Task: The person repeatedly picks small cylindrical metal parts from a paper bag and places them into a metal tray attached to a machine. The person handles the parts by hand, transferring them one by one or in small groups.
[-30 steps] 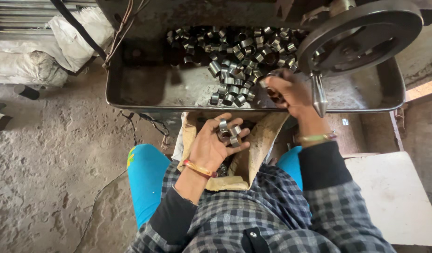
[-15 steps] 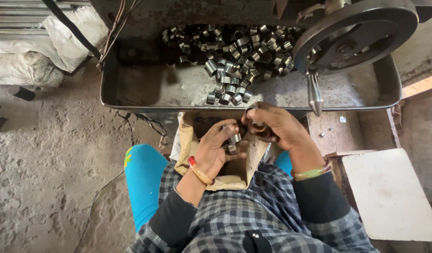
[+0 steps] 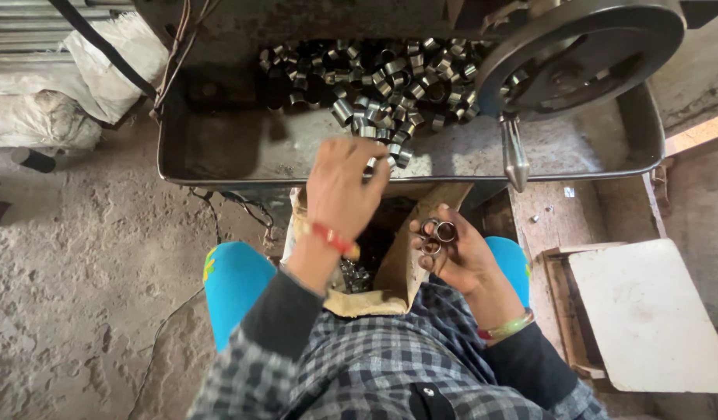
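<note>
Fingers of the left hand [image 3: 343, 187] spread over the heap of short metal rings [image 3: 374, 85] in the steel tray [image 3: 219, 148], touching its near edge. Beside it, lower, the right hand [image 3: 452, 253] cups a few rings [image 3: 437, 233] above the open sack [image 3: 398, 264].

Left hand [image 3: 345, 187] reaching into metal tray [image 3: 219, 155] of rings [image 3: 382, 85]; right hand [image 3: 452, 253] cupping few rings.

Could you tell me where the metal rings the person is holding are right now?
In the head view, the metal rings rest in the right hand, low and right of centre, above the open sack and below the tray.
</note>
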